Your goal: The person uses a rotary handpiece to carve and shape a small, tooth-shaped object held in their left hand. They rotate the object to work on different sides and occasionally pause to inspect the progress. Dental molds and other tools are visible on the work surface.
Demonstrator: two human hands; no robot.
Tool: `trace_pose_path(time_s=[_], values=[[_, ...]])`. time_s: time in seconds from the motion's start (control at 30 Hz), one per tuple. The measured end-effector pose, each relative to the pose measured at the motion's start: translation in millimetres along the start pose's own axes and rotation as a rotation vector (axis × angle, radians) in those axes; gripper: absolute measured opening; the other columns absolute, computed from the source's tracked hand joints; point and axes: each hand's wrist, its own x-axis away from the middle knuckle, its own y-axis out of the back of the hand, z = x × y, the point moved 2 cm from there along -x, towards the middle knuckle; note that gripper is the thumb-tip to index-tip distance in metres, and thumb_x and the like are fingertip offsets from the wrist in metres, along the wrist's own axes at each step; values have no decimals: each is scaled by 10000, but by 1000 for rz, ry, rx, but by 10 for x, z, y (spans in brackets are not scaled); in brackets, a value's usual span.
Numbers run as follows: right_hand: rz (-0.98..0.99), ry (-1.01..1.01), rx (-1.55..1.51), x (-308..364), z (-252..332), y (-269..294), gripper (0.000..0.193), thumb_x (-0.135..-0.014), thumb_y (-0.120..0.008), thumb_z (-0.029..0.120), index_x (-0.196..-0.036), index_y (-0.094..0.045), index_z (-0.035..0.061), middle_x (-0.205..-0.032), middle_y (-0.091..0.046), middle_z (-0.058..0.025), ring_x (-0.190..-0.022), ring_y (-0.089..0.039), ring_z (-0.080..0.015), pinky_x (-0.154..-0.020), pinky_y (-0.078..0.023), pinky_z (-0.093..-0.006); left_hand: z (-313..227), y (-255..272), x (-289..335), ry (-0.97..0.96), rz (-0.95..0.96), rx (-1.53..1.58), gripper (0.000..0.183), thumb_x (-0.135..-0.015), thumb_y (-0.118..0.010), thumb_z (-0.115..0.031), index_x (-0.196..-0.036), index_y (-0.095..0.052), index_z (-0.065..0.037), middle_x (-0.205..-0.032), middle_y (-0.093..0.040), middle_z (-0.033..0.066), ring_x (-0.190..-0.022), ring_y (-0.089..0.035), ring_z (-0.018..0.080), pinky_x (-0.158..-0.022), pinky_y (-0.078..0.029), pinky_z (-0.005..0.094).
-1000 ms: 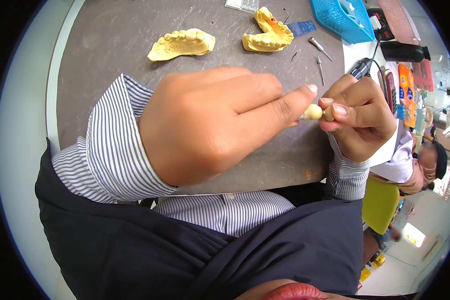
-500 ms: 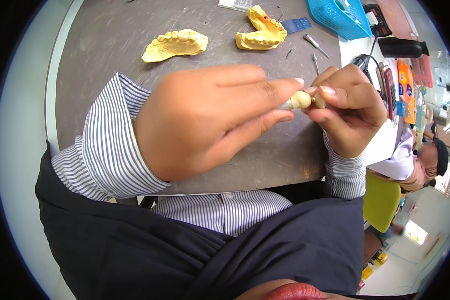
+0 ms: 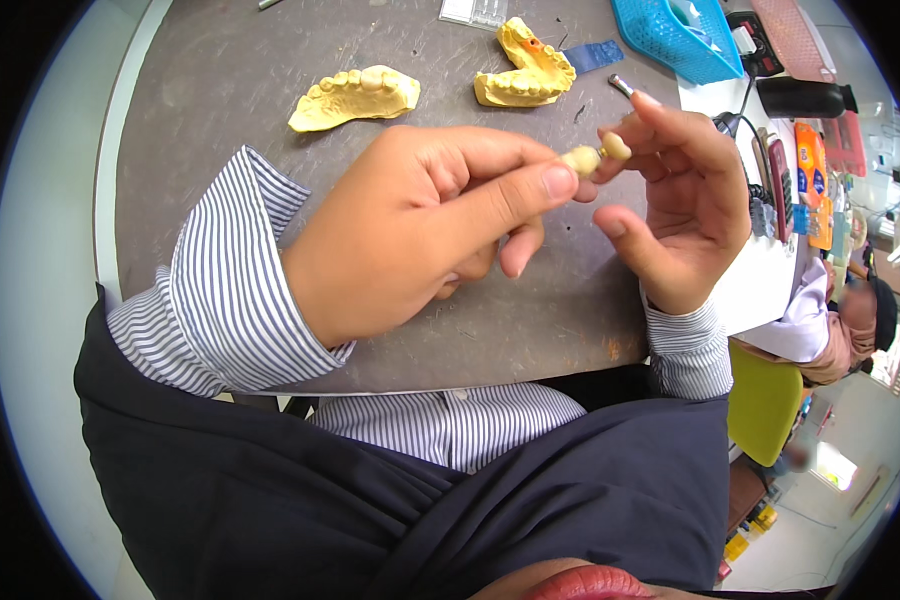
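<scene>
Head view: left hand [image 3: 420, 220] pinches a cream tooth-shaped piece [image 3: 579, 160], toward one-thirty from centre; right hand [image 3: 692, 222] spread, at the piece's four o'clock; yellow cast [image 3: 523, 84] toward its eleven.

Left hand [image 3: 410, 225] and right hand [image 3: 682, 225] bare. White shirt with narrow dark-blue stripes: left cuff [image 3: 235, 285] wide, flared, one corner standing away from the wrist; right cuff [image 3: 688, 350] narrower, closer-fitting. Shirt front [image 3: 420, 430] likewise striped, small pale button [image 3: 457, 394] at upper middle, partly covered by plain blackish-navy cloth [image 3: 260, 490] with overlapping folds.
</scene>
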Motion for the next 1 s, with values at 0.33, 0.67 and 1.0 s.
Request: trace_pose_path(time_s=[0.33,0.67,1.0], values=[[55,-141,-43,52,-29,-255,865,-560,-802,128,-1239,-282,-7,-1124,-461,-123,-1050,-477,-194,-907,-381,-325,162,-33,-116,-42,8,248,386,-909,-359,-380,-995,-487,-25,-606,-421,-25,-525,-378,27,-467,-333,183],[-148,-285,-264,65,-7,-352,558,-716,-667,25,-1185,-365,3,-1087,-468,-96,-919,-538,-156,-822,-445,-270,224,-81,-88,177,-9,429,310,-897,-373,-416,-909,-433,-112,-601,-328,-62,-432,-247,4,-367,-186,149],[-213,-341,-257,50,-40,-275,171,-828,-516,0,-993,-523,-46,-831,-582,-75,-738,-577,-110,-673,-486,-229,251,-100,-85,163,-38,336,297,-905,-364,-395,-895,-423,-104,-553,-285,-62,-389,-179,11,-329,-152,155]])
